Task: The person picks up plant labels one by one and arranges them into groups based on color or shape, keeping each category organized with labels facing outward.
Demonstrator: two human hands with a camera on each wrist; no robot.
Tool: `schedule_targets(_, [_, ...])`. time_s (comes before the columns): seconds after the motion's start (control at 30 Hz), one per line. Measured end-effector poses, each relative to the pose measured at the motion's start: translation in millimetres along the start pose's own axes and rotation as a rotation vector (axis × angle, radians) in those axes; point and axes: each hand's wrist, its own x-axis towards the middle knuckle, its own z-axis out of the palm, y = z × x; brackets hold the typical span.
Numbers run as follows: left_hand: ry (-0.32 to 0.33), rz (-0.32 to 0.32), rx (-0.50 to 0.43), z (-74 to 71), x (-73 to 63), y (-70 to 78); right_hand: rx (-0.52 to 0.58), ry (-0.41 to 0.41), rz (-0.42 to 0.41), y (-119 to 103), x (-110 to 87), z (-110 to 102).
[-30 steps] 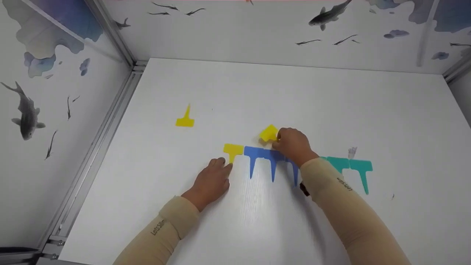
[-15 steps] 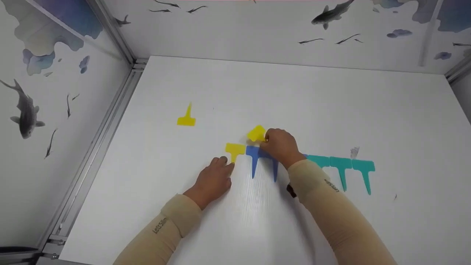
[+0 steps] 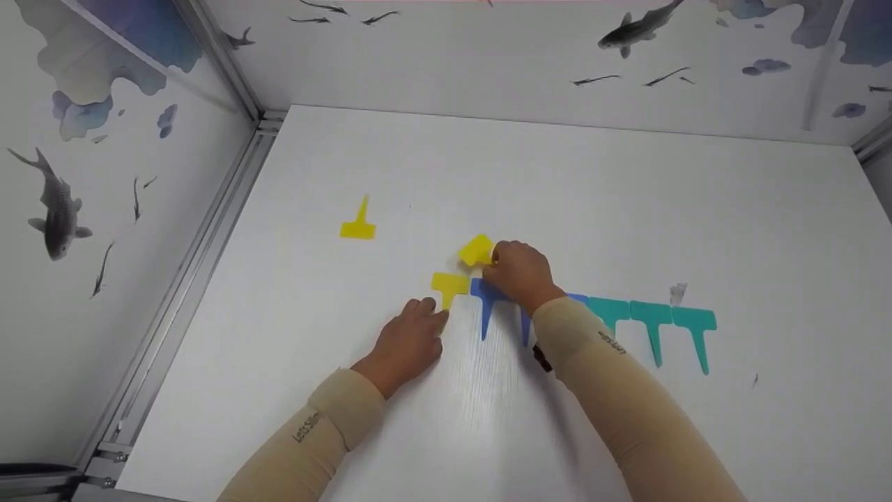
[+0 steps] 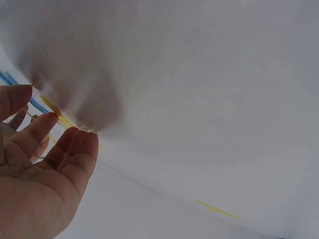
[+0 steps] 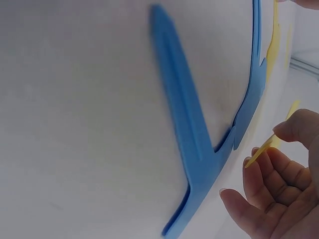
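Between thumb and fingers, my right hand (image 3: 519,273) pinches a yellow T-shaped plant label (image 3: 475,249), raised over the row and tilted. In the right wrist view this held label (image 5: 261,152) shows edge-on. My left hand (image 3: 408,341) rests on the table, its fingertips at the stem of another yellow plant label (image 3: 449,284) lying stem toward me. Blue plant labels (image 3: 485,314) continue the row to its right, partly hidden under my right hand and sleeve. One blue label (image 5: 192,134) looms large in the right wrist view.
Teal plant labels (image 3: 651,314) form the right end of the row. A separate yellow plant label (image 3: 358,231) lies at the back left, its stem pointing away. White panels with fish pictures (image 3: 446,63) and a metal frame (image 3: 202,279) border the white table (image 3: 627,188).
My right hand has moved left along the row, carrying the yellow plant label toward the yellow one on the table. My left hand has stayed at its label.
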Motion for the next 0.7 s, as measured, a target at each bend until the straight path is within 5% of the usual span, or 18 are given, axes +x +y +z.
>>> schedule_targets(0.7, [0.037,0.027,0.01,0.8,0.5,-3.2,-0.007,0.017,-0.037,-16,21.5,10])
